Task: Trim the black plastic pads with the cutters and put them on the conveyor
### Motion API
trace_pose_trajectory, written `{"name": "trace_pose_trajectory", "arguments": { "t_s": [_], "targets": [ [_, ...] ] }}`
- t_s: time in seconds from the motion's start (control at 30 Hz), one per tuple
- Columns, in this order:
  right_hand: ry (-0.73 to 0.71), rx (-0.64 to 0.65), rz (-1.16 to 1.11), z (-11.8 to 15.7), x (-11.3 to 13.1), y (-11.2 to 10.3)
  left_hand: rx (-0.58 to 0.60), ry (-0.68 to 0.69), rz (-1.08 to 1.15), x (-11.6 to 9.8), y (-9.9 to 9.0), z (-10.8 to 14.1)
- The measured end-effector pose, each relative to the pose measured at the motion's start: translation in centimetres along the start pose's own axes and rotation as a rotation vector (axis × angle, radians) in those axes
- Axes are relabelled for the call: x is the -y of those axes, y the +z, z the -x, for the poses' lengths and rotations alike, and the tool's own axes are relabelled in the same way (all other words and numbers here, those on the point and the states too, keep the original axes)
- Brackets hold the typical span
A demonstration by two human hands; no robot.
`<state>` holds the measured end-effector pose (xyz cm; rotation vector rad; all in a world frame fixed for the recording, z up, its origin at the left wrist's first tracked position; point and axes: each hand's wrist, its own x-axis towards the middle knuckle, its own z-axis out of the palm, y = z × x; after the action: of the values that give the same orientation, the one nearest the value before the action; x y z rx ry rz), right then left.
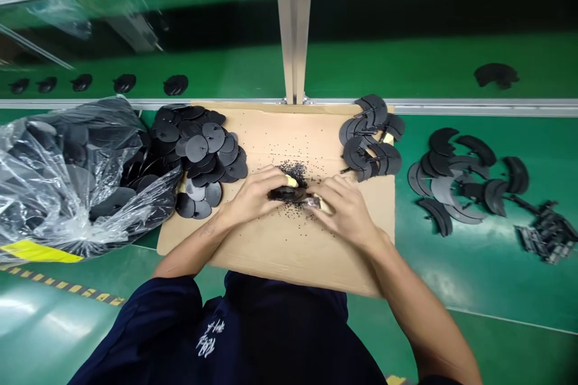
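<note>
Over the middle of the cardboard (pixel 266 249), the left hand (pixel 256 194) grips a black part (pixel 283 194), seemingly unfinished, and the right hand (pixel 345 207) pinches a blurred object (pixel 311 202), discs (pixel 197 148) at the cardboard's left perhaps waiting, curved pieces (pixel 356 153) at its right perhaps done.

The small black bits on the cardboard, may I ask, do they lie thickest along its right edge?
No, the black bits lie thickest near the cardboard's middle, by the left hand and right hand.
</note>
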<state>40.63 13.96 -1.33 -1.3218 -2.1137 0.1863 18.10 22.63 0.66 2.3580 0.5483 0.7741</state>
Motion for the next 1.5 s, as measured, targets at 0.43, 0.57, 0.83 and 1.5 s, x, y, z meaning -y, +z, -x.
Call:
{"name": "trace_pose_trajectory", "arguments": {
  "t_s": [0.43,0.57,0.83,1.5],
  "targets": [
    [-0.145,-0.141,0.076,-0.4,0.1,-0.1,0.488,-0.016,-0.092,1.0,-5.9,-6.2],
    [-0.111,-0.070,0.086,0.2,-0.1,0.3,0.267,-0.364,-0.356,6.2,-10.3,-10.9],
    [-0.041,-0.027,0.146,1.0,0.0,0.8,0.042,-0.691,-0.580,13.7,-12.9,-13.4],
    [-0.002,0.110,0.158,1.4,0.4,0.9,0.184,-0.150,-0.238,3.0,8.7,-21.8]
  ]
}}
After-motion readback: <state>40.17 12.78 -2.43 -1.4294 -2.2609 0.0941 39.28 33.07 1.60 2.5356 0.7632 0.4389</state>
